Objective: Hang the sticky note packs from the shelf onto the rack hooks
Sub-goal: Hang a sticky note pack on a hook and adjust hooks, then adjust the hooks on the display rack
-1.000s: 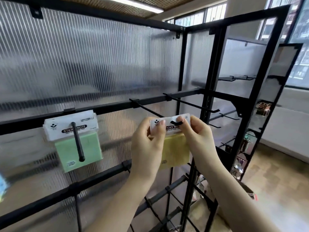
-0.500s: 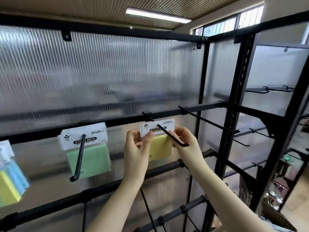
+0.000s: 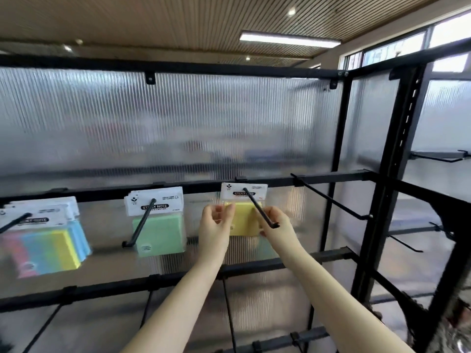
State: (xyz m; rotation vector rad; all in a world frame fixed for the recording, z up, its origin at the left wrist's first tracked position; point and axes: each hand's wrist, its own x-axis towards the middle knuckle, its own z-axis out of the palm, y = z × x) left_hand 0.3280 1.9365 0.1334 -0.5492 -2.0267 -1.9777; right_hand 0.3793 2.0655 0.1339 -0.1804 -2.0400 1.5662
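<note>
Two hands on one pack. The yellow sticky note pack [image 3: 242, 220] hung threaded on its hook [image 3: 260, 208], header card near the crossbar [image 3: 331, 177], pad below. My left hand [image 3: 215, 229] pinched the pad's left edge, fingers curled onto it; my right hand [image 3: 276, 225] held the right edge, though its fingers sat partly behind the hook, so that grip was less certain. To finish well, I judged: keep the card square, slide it fully back along the hook, release both sides together so it doesn't swing. Face pointed toward me, long axis vertical, header up. The green pack [image 3: 159, 225] and multicolour pack [image 3: 46, 240] hung on hooks to the left; one hook to the right was bare.
</note>
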